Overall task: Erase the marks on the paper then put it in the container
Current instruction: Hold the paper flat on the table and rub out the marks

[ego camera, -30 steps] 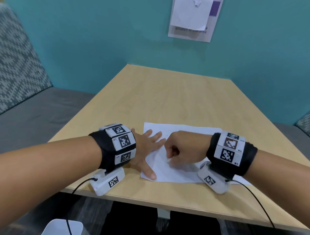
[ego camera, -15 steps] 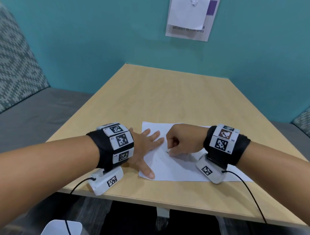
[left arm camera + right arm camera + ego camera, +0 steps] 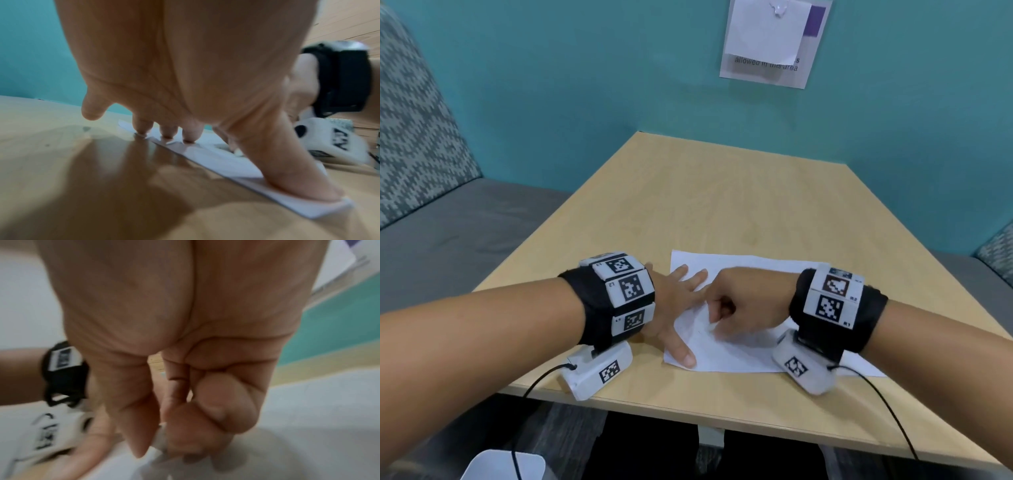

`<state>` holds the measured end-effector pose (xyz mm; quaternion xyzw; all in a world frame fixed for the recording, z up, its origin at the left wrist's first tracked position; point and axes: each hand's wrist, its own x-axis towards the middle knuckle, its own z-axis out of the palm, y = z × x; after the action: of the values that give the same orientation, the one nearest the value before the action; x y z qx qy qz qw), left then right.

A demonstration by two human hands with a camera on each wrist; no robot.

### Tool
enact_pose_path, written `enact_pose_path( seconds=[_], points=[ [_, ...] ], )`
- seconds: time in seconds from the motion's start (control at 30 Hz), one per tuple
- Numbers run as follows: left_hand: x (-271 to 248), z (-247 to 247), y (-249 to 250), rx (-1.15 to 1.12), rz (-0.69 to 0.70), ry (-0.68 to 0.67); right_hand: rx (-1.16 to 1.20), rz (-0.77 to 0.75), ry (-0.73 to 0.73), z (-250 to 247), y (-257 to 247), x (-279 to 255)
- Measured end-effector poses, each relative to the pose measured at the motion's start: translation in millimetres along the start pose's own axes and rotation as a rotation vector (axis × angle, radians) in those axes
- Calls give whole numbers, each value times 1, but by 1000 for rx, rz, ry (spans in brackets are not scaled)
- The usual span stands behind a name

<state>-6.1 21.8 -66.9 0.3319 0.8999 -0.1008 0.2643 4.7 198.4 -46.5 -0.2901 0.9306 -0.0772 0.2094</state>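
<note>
Right grip pinching one eraser, one paper

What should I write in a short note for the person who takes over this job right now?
Left hand: open, fingers spread flat, pressing the left edge of the paper onto the wooden table.
Right hand: pinches a small white eraser, its tip on the paper near the sheet's middle.
Done: not clear; erasing seems to be under way, and a faint mark shows just left of the eraser.
Left: finish erasing, then put the paper in the container. No container can be told for sure; only a white object shows below the table's near edge.
</note>
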Motion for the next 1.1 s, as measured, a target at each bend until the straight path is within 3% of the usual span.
enact_pose_path(
  seconds=[0.1,0.27,0.4,0.57,0.7,0.87,1.0,1.1],
  points=[
    [2,2,1,29,-20,0,-14,89,77,-11,15,0],
    [0,0,0,26,6,6,24,-11,-9,3,0,-7],
    [2,1,1,61,-22,-10,-38,96,77,-6,13,-10],
    [4,-1,0,52,-17,-32,14,-21,-35,12,-10,-22],
    [3,-1,1,52,-32,-41,27,56,20,1,5,-20],
    [1,-1,2,54,-30,-28,32,-30,-46,14,-13,-27],
    [-1,-3,5,38,-30,-23,21,54,17,3,3,-23],
    [-2,-5,6,47,-36,-31,28,-2,-26,11,-3,-25]
  ],
)
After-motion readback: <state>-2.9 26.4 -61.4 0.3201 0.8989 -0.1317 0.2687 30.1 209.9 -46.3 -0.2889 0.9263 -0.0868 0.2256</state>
